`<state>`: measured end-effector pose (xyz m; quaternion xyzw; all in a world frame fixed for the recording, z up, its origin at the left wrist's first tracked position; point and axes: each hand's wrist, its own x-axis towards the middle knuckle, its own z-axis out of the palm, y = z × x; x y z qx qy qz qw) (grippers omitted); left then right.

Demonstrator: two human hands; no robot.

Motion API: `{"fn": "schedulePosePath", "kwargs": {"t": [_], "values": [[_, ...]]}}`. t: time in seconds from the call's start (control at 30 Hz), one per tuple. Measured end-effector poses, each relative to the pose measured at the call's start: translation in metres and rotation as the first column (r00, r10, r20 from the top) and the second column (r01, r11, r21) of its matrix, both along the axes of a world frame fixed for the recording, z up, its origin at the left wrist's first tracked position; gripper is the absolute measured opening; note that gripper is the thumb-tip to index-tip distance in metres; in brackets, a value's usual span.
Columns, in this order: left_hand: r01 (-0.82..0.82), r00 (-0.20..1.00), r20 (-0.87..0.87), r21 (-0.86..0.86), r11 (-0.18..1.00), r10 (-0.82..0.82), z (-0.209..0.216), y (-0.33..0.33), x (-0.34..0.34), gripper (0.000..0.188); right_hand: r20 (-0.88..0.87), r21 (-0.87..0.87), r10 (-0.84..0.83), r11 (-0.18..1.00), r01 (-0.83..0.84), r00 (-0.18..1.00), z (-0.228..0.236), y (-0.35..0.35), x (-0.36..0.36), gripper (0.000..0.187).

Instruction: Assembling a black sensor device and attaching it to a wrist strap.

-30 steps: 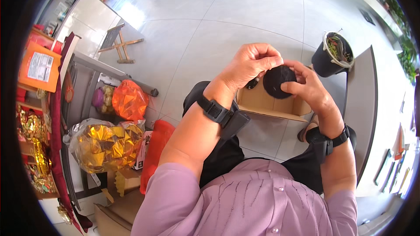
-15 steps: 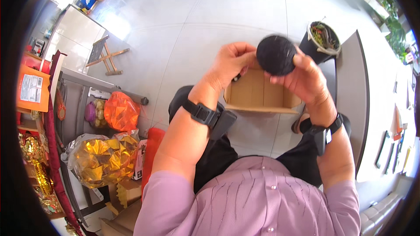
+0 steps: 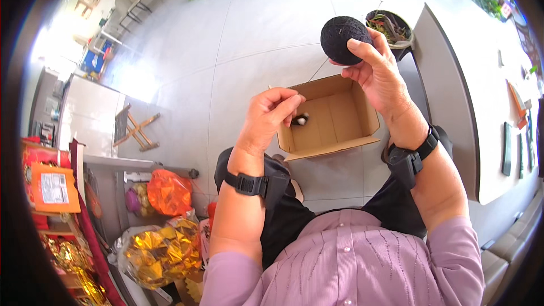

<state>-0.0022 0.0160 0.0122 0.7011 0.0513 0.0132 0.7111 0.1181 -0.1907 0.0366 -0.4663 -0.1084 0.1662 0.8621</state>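
Right hand (image 3: 378, 76) holds round black yarn ball (image 3: 341, 39), one o'clock | left hand (image 3: 267, 116) pinched, can't tell on what | loose grip could drop ball

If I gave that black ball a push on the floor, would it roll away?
The black ball would probably roll, since it looks round. It seems fairly light, as the right hand alone holds it up by one side. Its surface looks stringy, so it likely wouldn't be slippery.
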Motion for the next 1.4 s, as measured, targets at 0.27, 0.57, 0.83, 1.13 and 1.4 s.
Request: {"fn": "schedulePosePath", "kwargs": {"t": [0.27,0.57,0.83,1.13,1.4], "values": [[-0.013,0.986,0.162,-0.097,0.995,0.029,-0.003,-0.006,-0.005,0.012,0.443,-0.383,-0.235,0.823,0.420,0.865,-0.014,-0.002,0.018,0.069],[-0.090,0.977,0.174,-0.201,0.975,0.126,-0.005,0.001,0.005,0.009,0.303,-0.675,0.565,0.696,-0.246,0.767,-0.015,0.007,-0.022,0.063],[-0.158,0.981,0.075,-0.224,0.962,0.178,-0.011,-0.003,0.008,0.007,-0.056,-0.325,0.680,0.680,-0.657,0.731,-0.008,-0.001,-0.029,0.067],[-0.482,0.876,0.016,-0.012,0.876,0.482,-0.002,-0.015,0.006,0.024,-0.137,-0.070,0.426,0.897,-0.437,0.895,-0.021,0.010,-0.017,0.067],[0.261,0.913,-0.268,-0.192,0.946,-0.307,0.002,-0.053,-0.002,0.040,-0.094,-0.291,-0.211,0.940,0.176,0.973,-0.034,0.026,0.020,0.072]]}}
